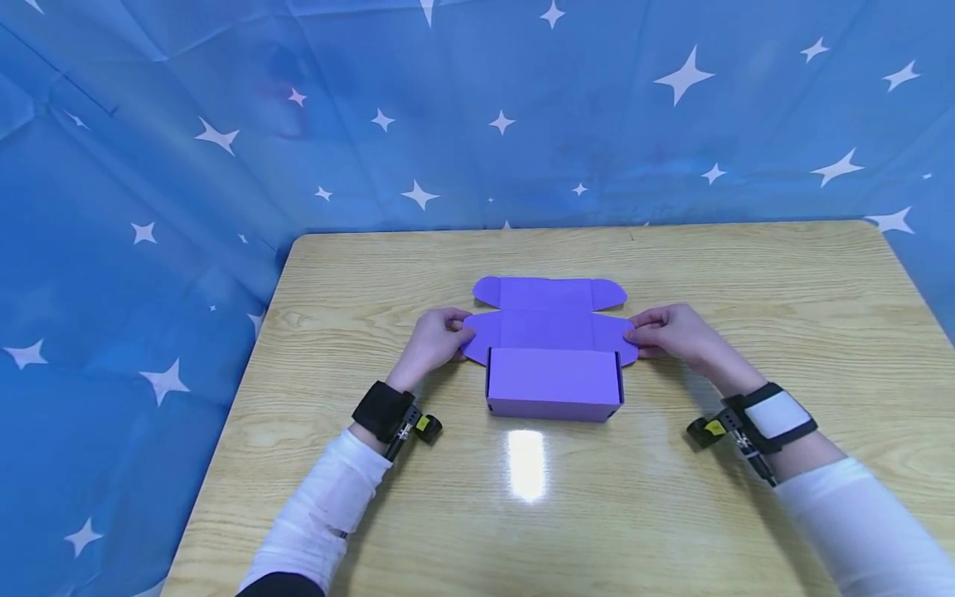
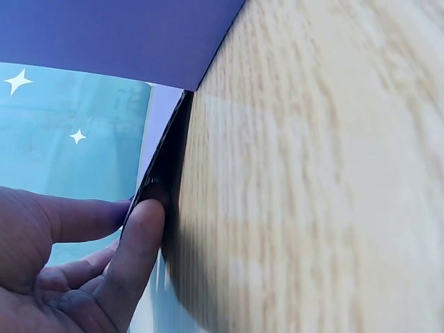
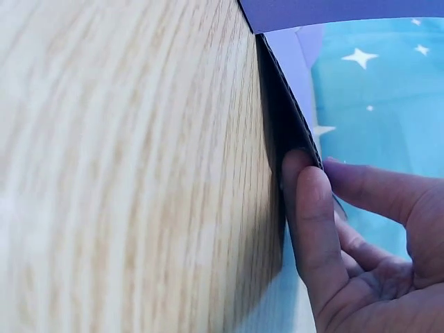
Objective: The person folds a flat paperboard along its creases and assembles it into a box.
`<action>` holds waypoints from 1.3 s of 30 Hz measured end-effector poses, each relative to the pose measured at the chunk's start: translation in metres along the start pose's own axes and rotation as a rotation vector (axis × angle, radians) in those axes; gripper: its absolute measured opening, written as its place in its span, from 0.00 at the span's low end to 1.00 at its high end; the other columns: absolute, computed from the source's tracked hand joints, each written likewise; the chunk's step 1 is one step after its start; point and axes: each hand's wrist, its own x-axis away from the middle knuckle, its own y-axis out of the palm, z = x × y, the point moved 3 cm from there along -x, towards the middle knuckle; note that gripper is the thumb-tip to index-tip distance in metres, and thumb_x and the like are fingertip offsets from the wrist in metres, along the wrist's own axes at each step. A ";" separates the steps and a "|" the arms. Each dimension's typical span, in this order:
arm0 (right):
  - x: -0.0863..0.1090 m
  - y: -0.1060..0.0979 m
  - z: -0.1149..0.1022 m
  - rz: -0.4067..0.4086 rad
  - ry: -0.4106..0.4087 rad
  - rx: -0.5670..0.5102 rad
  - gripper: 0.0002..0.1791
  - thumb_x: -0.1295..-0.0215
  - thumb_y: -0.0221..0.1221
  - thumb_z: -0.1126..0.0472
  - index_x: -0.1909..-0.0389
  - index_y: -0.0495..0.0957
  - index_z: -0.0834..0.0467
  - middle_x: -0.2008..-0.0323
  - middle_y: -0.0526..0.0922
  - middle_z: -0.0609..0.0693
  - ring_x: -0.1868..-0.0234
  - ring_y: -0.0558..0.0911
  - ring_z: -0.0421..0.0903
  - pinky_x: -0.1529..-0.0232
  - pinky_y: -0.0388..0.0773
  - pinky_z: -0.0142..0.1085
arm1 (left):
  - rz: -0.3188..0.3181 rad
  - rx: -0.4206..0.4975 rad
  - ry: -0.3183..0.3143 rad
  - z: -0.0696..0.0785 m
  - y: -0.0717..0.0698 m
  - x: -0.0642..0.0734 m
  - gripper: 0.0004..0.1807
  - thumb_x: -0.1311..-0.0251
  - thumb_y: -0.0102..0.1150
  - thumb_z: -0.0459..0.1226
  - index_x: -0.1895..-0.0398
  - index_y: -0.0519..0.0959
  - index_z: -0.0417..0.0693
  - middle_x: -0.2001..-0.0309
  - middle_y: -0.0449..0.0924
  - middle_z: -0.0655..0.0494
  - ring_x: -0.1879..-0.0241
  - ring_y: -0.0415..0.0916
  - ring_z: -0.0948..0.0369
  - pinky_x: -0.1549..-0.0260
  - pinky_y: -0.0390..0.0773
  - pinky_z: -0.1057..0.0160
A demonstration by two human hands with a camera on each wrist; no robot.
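A purple cardboard box [image 1: 554, 375] sits on the table, its lid laid open toward the back. My left hand [image 1: 438, 338] pinches the left side flap [image 1: 483, 333] of the lid between thumb and fingers. On the other side, the right side flap [image 1: 610, 333] is pinched by my right hand [image 1: 671, 333]. Both wrist views show the black underside of the flaps, with fingertips beneath and a thumb on the purple face; the left hand [image 2: 83, 257] and right hand [image 3: 368, 243] lift them slightly off the wood. The box's inside is hidden from the head view.
The lid's front panel [image 1: 546, 293] lies farthest back, with a rounded tab at each end. Wood-grain table [image 1: 336, 282] surrounds the box. A blue star-patterned cloth [image 1: 477, 108] hangs behind the table and along its left side. Light reflects off the tabletop before the box.
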 end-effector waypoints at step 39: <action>0.044 -0.007 -0.055 0.573 -0.411 0.159 0.17 0.27 0.64 0.58 0.47 0.84 0.68 0.69 0.78 0.20 0.64 0.79 0.19 0.61 0.77 0.13 | 0.282 0.244 0.366 0.042 -0.027 0.017 0.16 0.28 0.60 0.30 0.40 0.81 0.36 0.47 0.85 0.36 0.53 0.88 0.46 0.56 0.88 0.69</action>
